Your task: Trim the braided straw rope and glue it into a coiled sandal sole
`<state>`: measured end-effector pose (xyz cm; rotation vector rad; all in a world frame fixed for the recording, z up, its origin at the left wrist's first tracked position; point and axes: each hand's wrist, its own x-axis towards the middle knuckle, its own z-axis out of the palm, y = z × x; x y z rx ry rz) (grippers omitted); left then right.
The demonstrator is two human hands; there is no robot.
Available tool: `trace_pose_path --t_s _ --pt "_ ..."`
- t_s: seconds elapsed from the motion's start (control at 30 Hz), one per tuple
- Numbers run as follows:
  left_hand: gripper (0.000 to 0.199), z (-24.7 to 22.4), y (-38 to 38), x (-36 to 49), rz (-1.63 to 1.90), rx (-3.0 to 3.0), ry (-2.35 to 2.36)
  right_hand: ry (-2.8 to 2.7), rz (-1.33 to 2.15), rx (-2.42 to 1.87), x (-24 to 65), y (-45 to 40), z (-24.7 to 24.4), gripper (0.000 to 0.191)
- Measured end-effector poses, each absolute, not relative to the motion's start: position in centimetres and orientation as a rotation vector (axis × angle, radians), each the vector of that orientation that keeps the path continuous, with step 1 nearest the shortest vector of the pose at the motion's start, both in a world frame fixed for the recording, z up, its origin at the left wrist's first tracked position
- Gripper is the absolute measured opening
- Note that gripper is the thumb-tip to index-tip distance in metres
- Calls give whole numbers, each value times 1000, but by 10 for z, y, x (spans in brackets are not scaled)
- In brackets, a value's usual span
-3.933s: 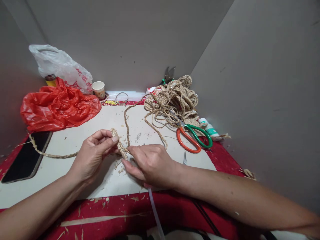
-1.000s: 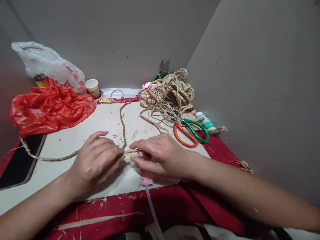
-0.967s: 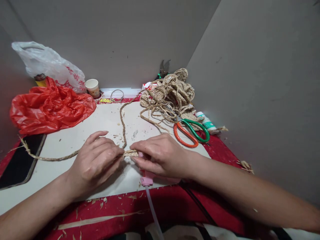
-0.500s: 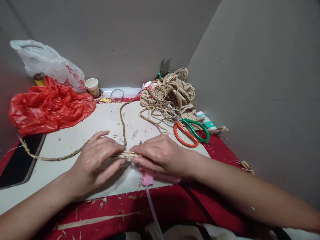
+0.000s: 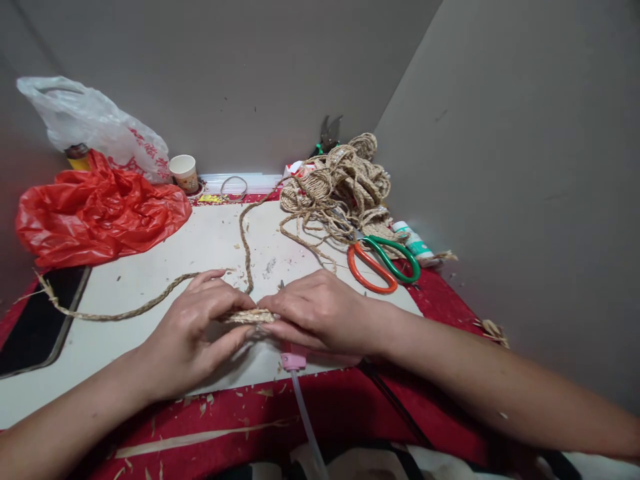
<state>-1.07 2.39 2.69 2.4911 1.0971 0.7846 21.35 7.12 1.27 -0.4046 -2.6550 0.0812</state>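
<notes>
Between my fingers is a small piece of coiled straw braid, seen edge-on. My left hand grips its left end, thumb below and fingers above. At the right end, my right hand pinches it between thumb and fingertips. A strand of braided straw cord runs from behind the hands back to a heap of braided straw. Another braided cord lies left of my left hand, over the phone's edge. Under my right hand, mostly hidden, is a pink glue gun with a clear glue stick in its rear.
Scissors with orange and green handles lie at right, near a white-green tube. A red plastic bag, a phone and a paper cup are at left. Pruning shears stand by the back wall. Straw scraps litter the red cloth.
The straw piece has dipped slightly and turned between my hands. The fingers of my left hand have shifted, showing more of the cord behind them. My right hand has barely moved.
</notes>
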Motion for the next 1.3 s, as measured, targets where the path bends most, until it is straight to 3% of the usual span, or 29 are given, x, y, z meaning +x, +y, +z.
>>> trace_pose_path --t_s 0.27,0.73,1.13,1.3 --pt "14 39 24 -9 557 2120 1107 -2686 -42 -354 215 71 11 37" --pt "10 37 21 -8 672 2172 1119 -2813 -146 -338 216 71 11 25" --pt "11 39 20 -5 663 2003 1207 -2674 -239 -281 215 71 7 27" --pt "43 52 23 -21 477 1875 1290 -2601 -357 -325 219 73 12 28"
